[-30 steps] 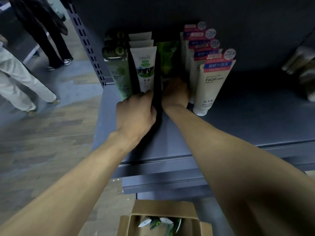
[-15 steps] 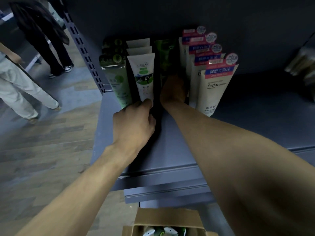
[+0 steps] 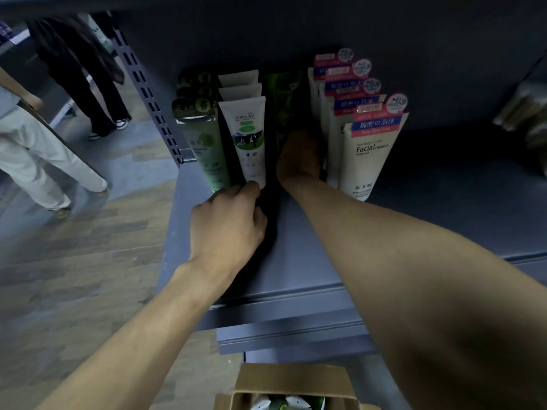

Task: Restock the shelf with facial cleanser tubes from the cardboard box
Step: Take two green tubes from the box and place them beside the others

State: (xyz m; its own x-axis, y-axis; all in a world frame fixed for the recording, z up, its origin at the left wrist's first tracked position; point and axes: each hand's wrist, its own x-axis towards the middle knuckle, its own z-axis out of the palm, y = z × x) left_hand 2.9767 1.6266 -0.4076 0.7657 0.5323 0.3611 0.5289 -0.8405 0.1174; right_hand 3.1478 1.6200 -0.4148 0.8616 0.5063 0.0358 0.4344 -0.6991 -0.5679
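— How do the arms lie?
— Both bare forearms stretch forward, the right one reaching further in.
— And the hands?
— The left hand [image 3: 228, 223] is curled, knuckles up, fingertips [image 3: 251, 189] pinched forward. The right hand [image 3: 299, 156] sits in shadow, fingers hidden; its grip can't be made out.

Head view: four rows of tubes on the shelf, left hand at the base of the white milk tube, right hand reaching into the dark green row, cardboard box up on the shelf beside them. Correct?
One thing is off: the cardboard box is not on the shelf; the head view shows it below the shelf's front edge. The rest stands: left hand at the white milk tube, right hand in the dark green row.
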